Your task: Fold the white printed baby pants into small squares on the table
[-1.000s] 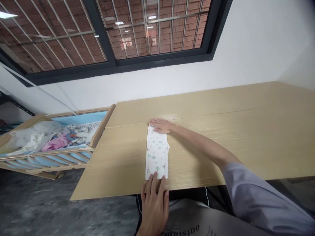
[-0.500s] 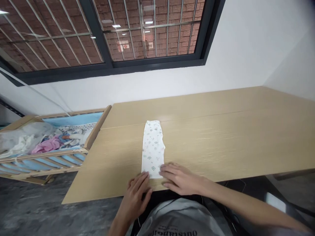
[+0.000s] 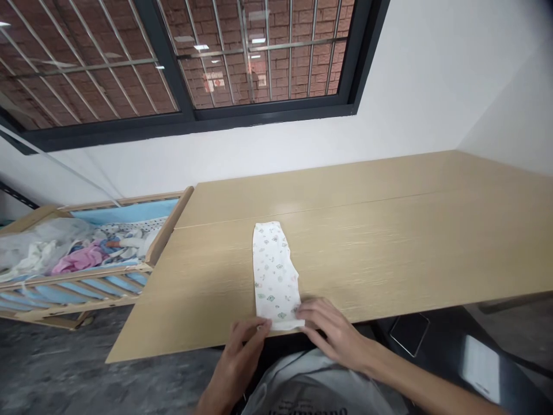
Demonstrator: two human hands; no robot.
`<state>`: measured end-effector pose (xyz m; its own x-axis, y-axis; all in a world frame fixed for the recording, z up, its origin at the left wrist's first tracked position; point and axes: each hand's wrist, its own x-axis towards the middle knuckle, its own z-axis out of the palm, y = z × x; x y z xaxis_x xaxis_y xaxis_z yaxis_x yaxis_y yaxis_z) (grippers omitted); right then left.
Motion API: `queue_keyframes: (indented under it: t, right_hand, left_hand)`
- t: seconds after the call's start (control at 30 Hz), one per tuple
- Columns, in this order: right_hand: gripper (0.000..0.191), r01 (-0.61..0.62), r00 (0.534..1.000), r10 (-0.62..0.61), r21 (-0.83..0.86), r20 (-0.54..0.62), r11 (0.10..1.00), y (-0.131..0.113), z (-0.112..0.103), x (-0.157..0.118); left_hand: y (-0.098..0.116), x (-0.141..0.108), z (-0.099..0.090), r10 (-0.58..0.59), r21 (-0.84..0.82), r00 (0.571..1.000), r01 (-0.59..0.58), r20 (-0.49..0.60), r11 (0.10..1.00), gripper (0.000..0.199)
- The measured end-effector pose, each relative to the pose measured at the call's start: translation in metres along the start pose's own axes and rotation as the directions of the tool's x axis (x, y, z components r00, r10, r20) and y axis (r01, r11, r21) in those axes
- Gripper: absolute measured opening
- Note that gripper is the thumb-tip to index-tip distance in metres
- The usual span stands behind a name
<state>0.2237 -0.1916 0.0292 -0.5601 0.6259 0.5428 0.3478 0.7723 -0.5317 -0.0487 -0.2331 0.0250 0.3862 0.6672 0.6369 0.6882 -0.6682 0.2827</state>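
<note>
White baby pants (image 3: 275,271) with a small green and grey print lie flat on the wooden table, folded lengthwise into a narrow strip. Their waist end is at the table's front edge and the narrower leg end points toward the window. My left hand (image 3: 242,354) pinches the near left corner between thumb and fingers. At the near right corner, my right hand (image 3: 332,331) has its fingers on top of the fabric and its thumb at the edge, gripping it.
The light wooden table (image 3: 389,242) runs along the wall to the right. Left of it stands a wooden crib (image 3: 170,225) with blue lining, holding clothes and a plastic bag. A phone-like dark object (image 3: 410,334) and a white object (image 3: 480,369) lie below the table edge at right.
The baby pants have slid toward me and slightly right, their waist end now at the table edge. My hands moved with them, and my left fingers closed on the corner.
</note>
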Motion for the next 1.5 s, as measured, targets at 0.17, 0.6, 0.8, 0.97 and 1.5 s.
queue_keyframes:
  t: [0.17, 0.6, 0.8, 0.97, 1.5]
  right_hand:
    - [0.022, -0.108, 0.992, 0.115, 0.13, -0.046, 0.986, 0.011, -0.029, 0.052]
    - [0.022, -0.42, 0.877, 0.465, 0.276, -0.122, 0.864, 0.174, -0.004, 0.19]
    - [0.009, -0.599, 0.762, 0.637, 0.25, -0.112, 0.761, 0.22, 0.027, 0.211]
    - [0.003, -0.642, 0.745, 0.66, 0.164, -0.1, 0.749, 0.229, 0.04, 0.208]
    - [0.056, 0.043, 0.977, 0.011, -0.244, 0.215, 0.969, 0.122, -0.003, 0.199]
  left_hand:
    - [-0.022, 0.06, 0.0, -0.093, -0.067, 0.977, 0.082, -0.192, 0.994, 0.023]
    - [-0.153, 0.21, 0.048, -0.406, -0.132, 0.912, 0.411, 0.068, 0.902, 0.026]
    - [-0.193, 0.217, 0.091, -0.495, -0.053, 0.862, 0.502, 0.104, 0.863, 0.028]
    - [-0.202, 0.208, 0.11, -0.522, 0.002, 0.843, 0.526, 0.133, 0.85, 0.027]
    - [-0.075, 0.109, 0.074, -0.368, 0.288, 0.92, 0.319, 0.134, 0.903, 0.05]
